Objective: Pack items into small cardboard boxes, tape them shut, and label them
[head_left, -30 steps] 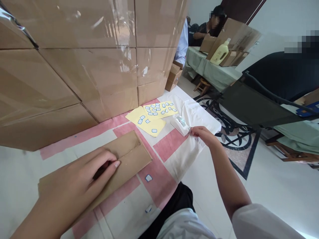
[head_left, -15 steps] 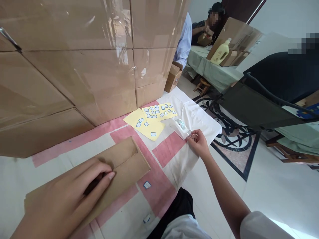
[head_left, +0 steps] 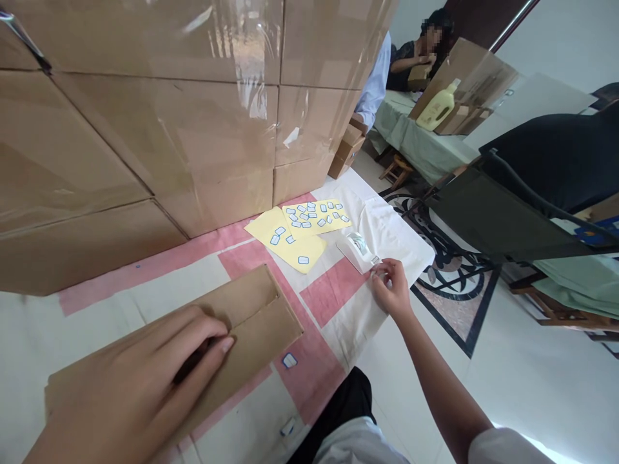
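Note:
A flat brown cardboard box (head_left: pixel 264 319) lies slantwise on the cloth-covered table, its top flaps meeting at a seam. My left hand (head_left: pixel 159 367) rests on top of it, with thumb and fingers closed together at the seam. By the table's right edge stands a white tape dispenser (head_left: pixel 358 250) with a roll of clear tape in it. My right hand (head_left: pixel 393 287) is at the dispenser's front end, thumb and forefinger closed at the cutting edge, where the tape end is. The tape between the fingertips is too fine to make out clearly.
Yellow sheets (head_left: pixel 302 258) with several blue-edged labels lie behind the box; a loose label (head_left: pixel 289 360) lies in front. A wall of taped cartons (head_left: pixel 217 142) borders the table. A small open carton (head_left: pixel 345 151) stands beyond, near a person's blue sleeve (head_left: pixel 374 84). A dark chair (head_left: pixel 478 200) stands right.
The whole view has shifted slightly, so things sit a little further right. My left hand stays on the box, and my right hand remains at the dispenser's front end with its fingers more curled.

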A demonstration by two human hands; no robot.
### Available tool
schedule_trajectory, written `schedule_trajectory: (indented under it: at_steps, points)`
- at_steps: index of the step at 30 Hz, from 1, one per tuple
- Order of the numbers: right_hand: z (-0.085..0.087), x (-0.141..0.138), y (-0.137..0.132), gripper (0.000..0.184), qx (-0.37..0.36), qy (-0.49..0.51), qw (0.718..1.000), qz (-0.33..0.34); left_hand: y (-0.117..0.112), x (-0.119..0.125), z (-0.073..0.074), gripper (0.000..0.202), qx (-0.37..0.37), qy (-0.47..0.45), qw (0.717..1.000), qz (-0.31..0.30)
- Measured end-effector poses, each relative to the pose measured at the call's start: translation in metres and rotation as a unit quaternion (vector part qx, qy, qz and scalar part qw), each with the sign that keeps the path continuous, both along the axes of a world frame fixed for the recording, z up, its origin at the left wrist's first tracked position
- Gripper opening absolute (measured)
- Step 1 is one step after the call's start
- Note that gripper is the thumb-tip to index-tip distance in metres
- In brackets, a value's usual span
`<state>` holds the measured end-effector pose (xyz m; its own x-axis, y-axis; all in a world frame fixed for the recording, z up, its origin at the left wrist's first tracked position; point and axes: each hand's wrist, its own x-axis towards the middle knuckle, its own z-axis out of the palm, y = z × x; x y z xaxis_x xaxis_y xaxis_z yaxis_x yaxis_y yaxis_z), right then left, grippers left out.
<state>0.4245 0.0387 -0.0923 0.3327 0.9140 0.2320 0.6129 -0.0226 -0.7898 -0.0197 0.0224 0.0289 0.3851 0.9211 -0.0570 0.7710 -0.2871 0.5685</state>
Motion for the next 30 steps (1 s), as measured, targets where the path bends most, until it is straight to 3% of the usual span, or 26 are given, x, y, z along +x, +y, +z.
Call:
schedule_trajectory:
  at_steps: [4, 10, 18, 30]
  points:
    - [0.006, -0.002, 0.006, 0.045, -0.010, 0.173, 0.984, 0.036, 0.003, -0.002, -0.003, 0.034, 0.039, -0.005, 0.999, -0.011]
    - [0.014, -0.003, 0.021, 0.039, -0.030, 0.311, 0.950, -0.025, 0.006, -0.004, -0.011, 0.026, 0.093, -0.024, 0.995, -0.039]
    - [0.017, -0.004, 0.027, 0.052, -0.050, 0.331, 0.941, -0.040, 0.004, -0.007, -0.015, 0.024, 0.095, -0.015, 0.994, -0.046]
    - [0.010, -0.015, 0.026, 0.045, -0.002, 0.358, 0.933, -0.029, 0.002, -0.013, -0.023, 0.026, 0.065, 0.017, 0.997, -0.048]
